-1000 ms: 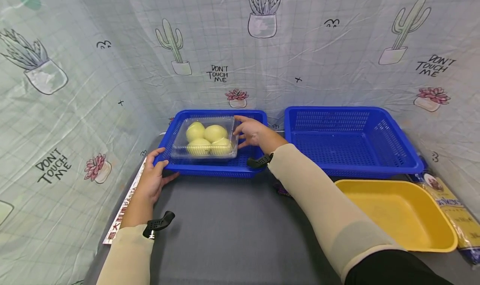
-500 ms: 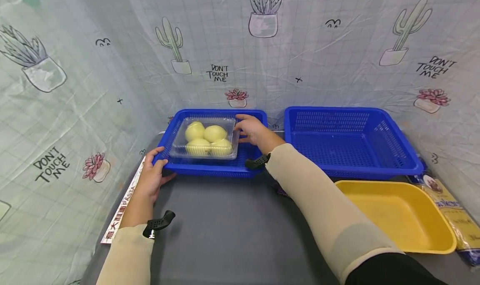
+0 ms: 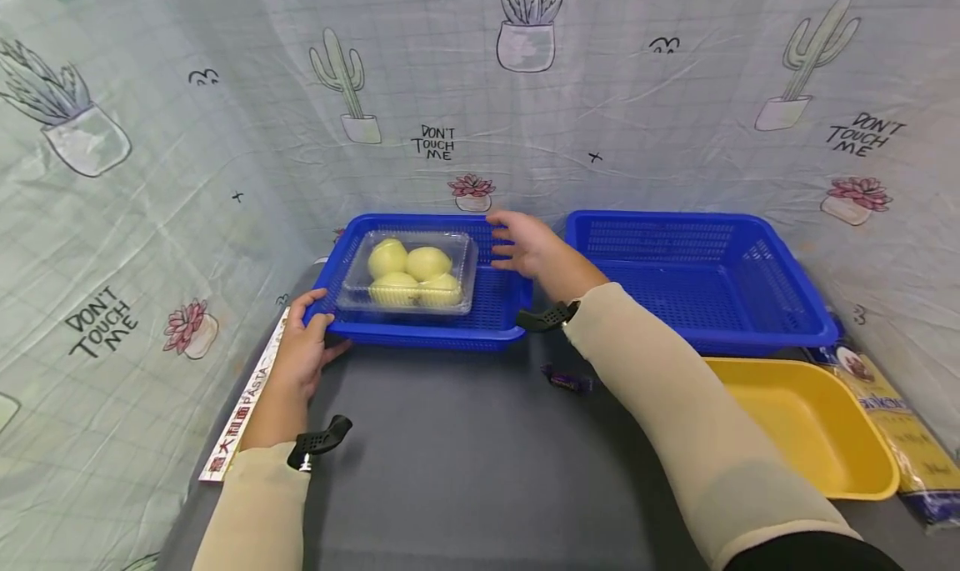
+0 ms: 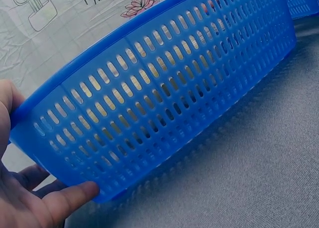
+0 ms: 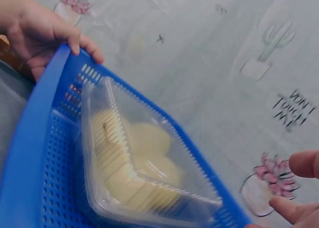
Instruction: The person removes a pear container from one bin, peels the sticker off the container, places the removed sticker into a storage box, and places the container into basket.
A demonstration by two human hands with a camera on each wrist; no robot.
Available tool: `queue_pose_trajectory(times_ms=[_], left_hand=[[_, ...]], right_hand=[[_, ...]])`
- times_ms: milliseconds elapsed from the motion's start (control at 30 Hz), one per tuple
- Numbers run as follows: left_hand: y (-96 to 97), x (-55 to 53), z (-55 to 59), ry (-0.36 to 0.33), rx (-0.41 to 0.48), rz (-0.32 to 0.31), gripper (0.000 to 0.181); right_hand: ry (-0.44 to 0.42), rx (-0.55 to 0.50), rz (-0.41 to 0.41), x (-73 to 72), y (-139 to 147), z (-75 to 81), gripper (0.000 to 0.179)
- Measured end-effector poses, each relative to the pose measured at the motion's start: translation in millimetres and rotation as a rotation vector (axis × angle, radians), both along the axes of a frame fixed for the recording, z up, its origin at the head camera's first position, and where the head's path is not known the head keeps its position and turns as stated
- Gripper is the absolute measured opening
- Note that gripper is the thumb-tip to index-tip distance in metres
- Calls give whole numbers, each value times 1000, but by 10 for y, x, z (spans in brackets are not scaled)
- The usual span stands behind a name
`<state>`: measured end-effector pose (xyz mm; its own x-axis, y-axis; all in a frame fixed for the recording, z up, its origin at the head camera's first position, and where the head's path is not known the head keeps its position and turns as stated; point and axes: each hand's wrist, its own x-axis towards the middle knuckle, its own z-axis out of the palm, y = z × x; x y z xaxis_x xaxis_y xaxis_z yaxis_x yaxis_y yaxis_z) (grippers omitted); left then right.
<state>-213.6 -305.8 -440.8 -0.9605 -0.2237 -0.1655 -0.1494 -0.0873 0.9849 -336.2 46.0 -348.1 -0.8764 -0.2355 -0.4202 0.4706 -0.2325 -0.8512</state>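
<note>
A clear plastic clamshell box (image 3: pixel 467 258) with several round pale-yellow fruits (image 3: pixel 428 264) sits in the left blue basket (image 3: pixel 420 335), toward its left side. My left hand (image 3: pixel 302 350) grips that basket's front left corner, fingers over the rim and one digit low on the outer wall (image 4: pixel 149 88). Just right of the box, my right hand (image 3: pixel 534 247) hovers over the basket's right end, fingers spread and holding nothing. In the right wrist view, a gap shows between the box (image 5: pixel 149 168) and the fingertips (image 5: pixel 284 208).
Another blue basket (image 3: pixel 675 342) stands at the right. In front of it are a yellow tray (image 3: pixel 810 429) and a yellow pasta bag (image 3: pixel 900 429). A small purple-wrapped item (image 3: pixel 567 380) lies on the grey table (image 3: pixel 442 463). A white pasta package (image 3: pixel 243 417) lies at the left.
My right hand has let go of the clamshell box's right side and moved right, uncovering the purple-wrapped item. The box stays in the basket, and my left hand keeps its grip on the corner.
</note>
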Motion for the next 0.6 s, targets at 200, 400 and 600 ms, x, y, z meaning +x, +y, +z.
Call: queue_pose_trajectory(times_ms=[200,400,600], left_hand=[[-7,-72,-21,-5,-4,-6,48],[-126,-74,-59,-22,8,-28,57],[-255,-35,-54,-16,-170,-13,62]], right_hand=[[81,13,64,191,313,174,63],[180,71,179,447,616,262,65],[242,121,238,677,825,264,66]])
